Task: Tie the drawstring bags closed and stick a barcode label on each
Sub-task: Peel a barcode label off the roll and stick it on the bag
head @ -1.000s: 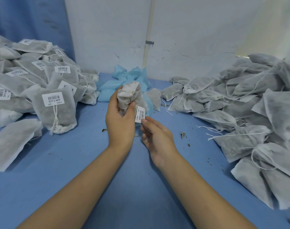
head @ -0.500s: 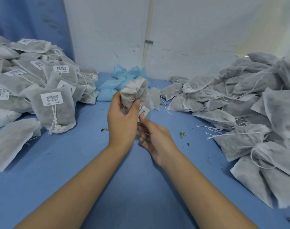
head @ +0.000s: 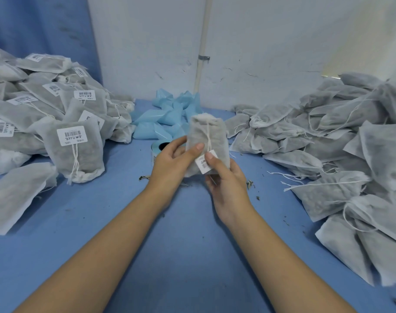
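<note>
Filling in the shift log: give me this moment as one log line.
stage: labelling | left hand: grips bag | right hand: pinches barcode label against bag | top: cinched

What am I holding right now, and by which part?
The left hand grips the bag by its lower left side, thumb on the front. The right hand pinches the label at its upper corner, against the bag's lower front.

Barcodes on white labels (head: 72,136) of left-pile bags (head: 92,159), lettering illegible.
</note>
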`<state>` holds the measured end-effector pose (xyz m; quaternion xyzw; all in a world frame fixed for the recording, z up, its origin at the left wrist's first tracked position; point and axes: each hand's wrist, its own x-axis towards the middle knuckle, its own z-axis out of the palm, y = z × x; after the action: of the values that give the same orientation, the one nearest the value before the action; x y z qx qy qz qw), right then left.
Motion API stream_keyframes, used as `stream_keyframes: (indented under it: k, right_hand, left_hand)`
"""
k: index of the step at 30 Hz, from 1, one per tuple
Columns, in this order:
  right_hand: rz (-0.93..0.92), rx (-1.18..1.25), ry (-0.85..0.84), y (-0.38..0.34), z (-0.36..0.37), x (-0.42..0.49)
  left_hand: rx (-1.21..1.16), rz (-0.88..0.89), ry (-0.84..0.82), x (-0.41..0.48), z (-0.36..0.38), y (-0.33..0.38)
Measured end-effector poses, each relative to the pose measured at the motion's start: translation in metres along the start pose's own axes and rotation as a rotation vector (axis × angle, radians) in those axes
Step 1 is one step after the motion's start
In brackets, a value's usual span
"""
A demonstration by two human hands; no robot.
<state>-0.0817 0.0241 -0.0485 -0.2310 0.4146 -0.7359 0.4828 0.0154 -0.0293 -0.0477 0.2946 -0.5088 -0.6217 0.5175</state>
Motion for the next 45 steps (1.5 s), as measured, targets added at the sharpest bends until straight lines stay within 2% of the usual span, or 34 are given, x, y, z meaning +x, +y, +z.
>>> stream_keyframes:
  k: [5,9,15,19,21,23,25,27,29,36,39,45]
  right_hand:
    - [-0.023,0.037,0.078,-0.003,-0.003,0.002]
    - [0.023,0.044,0.062,-0.002,-0.003,0.003]
    - [0.016,0.090,0.018,-0.002,-0.004,0.005]
    - [0.027,0.046,0.027,-0.001,-0.006,0.006]
    - [0.035,-0.014,0.038,0.000,-0.007,0.008]
    - [0.054,-0.049,0.050,0.000,-0.008,0.010]
    - [0.078,-0.038,0.058,-0.001,-0.010,0.011]
    - [0.095,-0.008,0.061,-0.001,-0.013,0.013]
    - [0.103,0.013,0.060,0.000,-0.014,0.015]
    - [0.128,0.106,0.095,0.003,-0.017,0.017]
    - [0.121,0.131,0.106,0.002,-0.017,0.019]
    - [0.006,0.155,0.196,-0.011,-0.026,0.030]
  left_hand:
    - [0.192,-0.078,-0.096,-0.002,-0.002,-0.007]
    - [0.117,-0.153,-0.085,0.002,-0.006,-0.006]
    - [-0.022,-0.217,-0.152,0.005,-0.012,-0.002]
    - [0.248,-0.159,-0.205,0.004,-0.016,0.003]
    - [0.274,-0.127,-0.176,0.004,-0.016,0.004]
    - [0.161,-0.068,-0.030,0.006,-0.015,0.008]
    - [-0.130,0.004,0.098,0.013,-0.016,0.017]
    - [-0.474,0.051,0.106,0.020,-0.021,0.027]
    - [-0.570,0.061,0.089,0.023,-0.029,0.033]
    - [-0.322,-0.011,0.031,0.015,-0.022,0.021]
    - [-0.136,-0.014,-0.027,0.011,-0.013,0.020]
    - [0.093,-0.016,-0.085,0.007,0.014,0.013]
